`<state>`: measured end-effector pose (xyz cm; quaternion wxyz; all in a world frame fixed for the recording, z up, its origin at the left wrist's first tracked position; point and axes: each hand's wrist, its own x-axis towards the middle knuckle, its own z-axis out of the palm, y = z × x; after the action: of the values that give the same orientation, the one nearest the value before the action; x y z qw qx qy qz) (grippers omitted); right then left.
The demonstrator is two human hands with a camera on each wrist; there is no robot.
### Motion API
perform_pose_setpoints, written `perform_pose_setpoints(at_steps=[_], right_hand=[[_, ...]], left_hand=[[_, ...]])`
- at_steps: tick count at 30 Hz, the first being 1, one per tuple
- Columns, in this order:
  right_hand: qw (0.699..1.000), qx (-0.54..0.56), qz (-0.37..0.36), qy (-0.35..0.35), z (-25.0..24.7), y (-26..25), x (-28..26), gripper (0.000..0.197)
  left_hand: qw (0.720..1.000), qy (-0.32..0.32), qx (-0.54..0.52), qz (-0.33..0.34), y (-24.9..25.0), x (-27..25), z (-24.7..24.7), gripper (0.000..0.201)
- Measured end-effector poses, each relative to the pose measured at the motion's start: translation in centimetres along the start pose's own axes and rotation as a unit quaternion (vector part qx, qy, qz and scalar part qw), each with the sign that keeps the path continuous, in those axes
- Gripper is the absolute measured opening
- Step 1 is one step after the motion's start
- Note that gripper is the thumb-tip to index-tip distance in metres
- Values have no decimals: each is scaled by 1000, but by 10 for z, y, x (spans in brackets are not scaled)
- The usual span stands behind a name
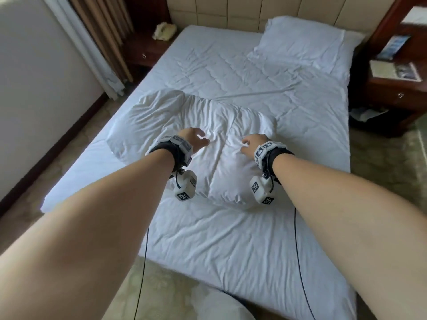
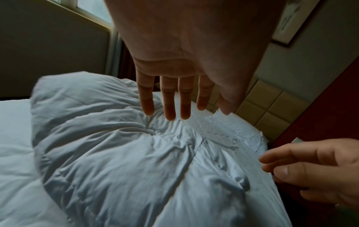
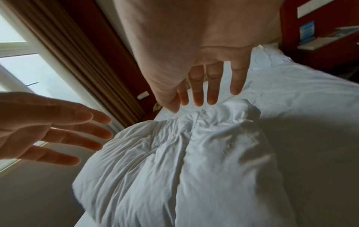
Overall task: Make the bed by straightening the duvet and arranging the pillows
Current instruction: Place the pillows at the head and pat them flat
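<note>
A crumpled white pillow (image 1: 184, 125) lies across the middle of the bed, on the white duvet (image 1: 231, 239). It fills the left wrist view (image 2: 126, 153) and the right wrist view (image 3: 174, 161). My left hand (image 1: 196, 139) hovers over its centre with fingers spread and straight, holding nothing (image 2: 170, 98). My right hand (image 1: 250, 143) hangs just to the right, fingers relaxed, also empty (image 3: 204, 89). A second white pillow (image 1: 305, 45) lies flat at the head of the bed on the right.
A padded beige headboard (image 1: 242, 12) backs the bed. Dark wooden nightstands stand on both sides, the left (image 1: 147, 47) bearing a beige telephone (image 1: 164, 31), the right (image 1: 397, 84) bearing papers. Brown curtains (image 1: 104, 31) hang at the left. White bedding (image 1: 221, 303) lies on the floor.
</note>
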<state>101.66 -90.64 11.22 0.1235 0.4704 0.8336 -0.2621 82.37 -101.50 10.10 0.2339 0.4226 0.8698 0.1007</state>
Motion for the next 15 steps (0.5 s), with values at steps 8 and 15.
perform_pose_setpoints(at_steps=[8,15], right_hand=[[991,-110,-75,12,-34,12,-149,44],[982,-137,-125,39,-93,48,-235,50]], left_hand=[[998,56,17,16,45,-156,-25,42],[992,118,48,16,123,-237,-55,42]])
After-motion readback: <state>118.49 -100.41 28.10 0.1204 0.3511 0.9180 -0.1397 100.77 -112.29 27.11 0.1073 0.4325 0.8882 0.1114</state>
